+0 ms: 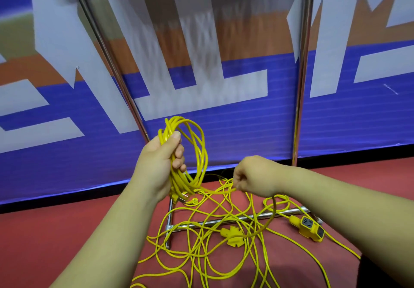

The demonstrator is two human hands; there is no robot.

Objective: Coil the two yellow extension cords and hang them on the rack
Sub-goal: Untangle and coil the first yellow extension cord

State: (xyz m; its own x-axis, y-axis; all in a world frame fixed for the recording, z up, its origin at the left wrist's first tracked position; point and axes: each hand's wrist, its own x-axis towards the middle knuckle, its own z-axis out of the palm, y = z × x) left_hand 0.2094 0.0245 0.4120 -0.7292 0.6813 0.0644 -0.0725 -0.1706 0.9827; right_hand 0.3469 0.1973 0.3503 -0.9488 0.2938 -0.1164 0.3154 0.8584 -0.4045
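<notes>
My left hand (160, 162) grips a coil of yellow extension cord (197, 151), several loops held upright in front of the rack. The coil's plug end (182, 197) hangs just below that hand. My right hand (253, 176) pinches the loose run of the same cord (220, 191), which leads from the coil's bottom and drops to the floor. A tangle of yellow cord (212, 245) lies spread on the red floor below. Two yellow socket blocks lie in it: one (310, 228) at the right, one (231, 235) in the middle.
The metal rack has two upright poles, the left one (107, 52) and the right one (302, 75), with a base bar (253, 217) on the floor under the cords. A blue, white and orange banner (246, 119) stands right behind it.
</notes>
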